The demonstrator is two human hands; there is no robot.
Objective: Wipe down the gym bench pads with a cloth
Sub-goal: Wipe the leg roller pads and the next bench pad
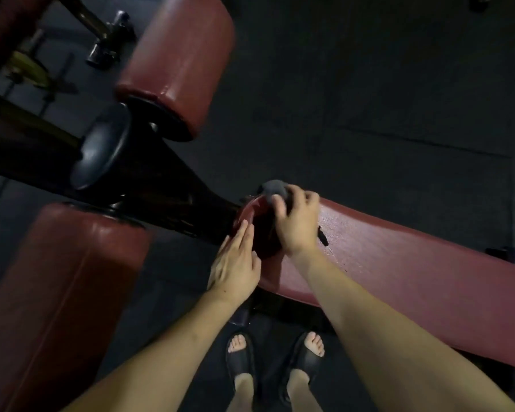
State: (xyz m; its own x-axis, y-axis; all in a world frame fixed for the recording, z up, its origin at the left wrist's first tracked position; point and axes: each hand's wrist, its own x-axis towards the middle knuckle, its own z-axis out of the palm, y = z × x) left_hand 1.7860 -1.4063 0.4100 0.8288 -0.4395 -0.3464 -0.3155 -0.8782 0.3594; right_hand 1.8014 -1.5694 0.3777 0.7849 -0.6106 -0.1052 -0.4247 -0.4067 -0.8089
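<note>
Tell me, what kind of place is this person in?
It looks like a gym. There is a long red bench pad, fat red roller pads on a dark metal frame, and a dark rubbery floor. The right hand holds a grey cloth against the bench's end.

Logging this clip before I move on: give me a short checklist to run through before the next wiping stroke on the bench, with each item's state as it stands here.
1. Cloth in hand: ok. The right hand grips a dark grey cloth at the narrow end of the long red bench pad.
2. Cloth touching the pad: cannot tell; the hand hides the contact.
3. Free hand steadying: ok. The left hand lies flat, fingers straight, against the pad's rounded end.
4. Path along the pad: ok; no loose item shows on its visible red top.
5. Roller pads wiped: cannot tell. The upper roller pad and lower roller pad show sheen only.
6. Footing: ok; both sandalled feet stand on the dark floor.
</note>
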